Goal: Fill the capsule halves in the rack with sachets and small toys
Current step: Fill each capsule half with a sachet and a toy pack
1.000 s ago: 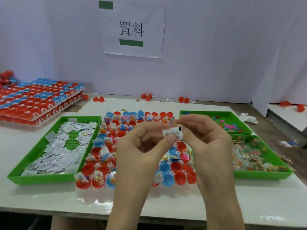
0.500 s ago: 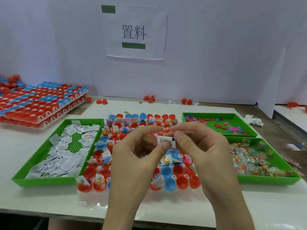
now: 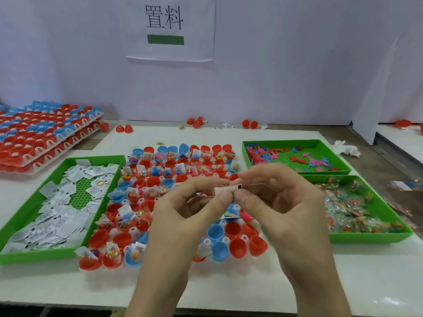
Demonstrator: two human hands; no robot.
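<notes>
A rack (image 3: pixel 146 179) of red and blue capsule halves lies in the middle of the white table. Many halves hold sachets and small toys; some near the front right are empty. Above the rack, my left hand (image 3: pixel 183 216) and my right hand (image 3: pixel 281 202) both pinch one small white sachet (image 3: pixel 225 190) between thumbs and fingertips. The hands hide the rack's middle. A green tray (image 3: pixel 29 207) full of white sachets lies left of the rack.
Two green trays sit on the right: the far one (image 3: pixel 295 143) holds flat coloured toys, the near one (image 3: pixel 366 236) wrapped toys. Stacked filled racks (image 3: pixel 45 133) stand at far left. Loose red halves (image 3: pixel 124 128) lie by the back wall, under a paper sign (image 3: pixel 169 28).
Both hands, still pinching the sachet, have sunk a little lower over the rack. The camera has tilted downward and slightly right.
</notes>
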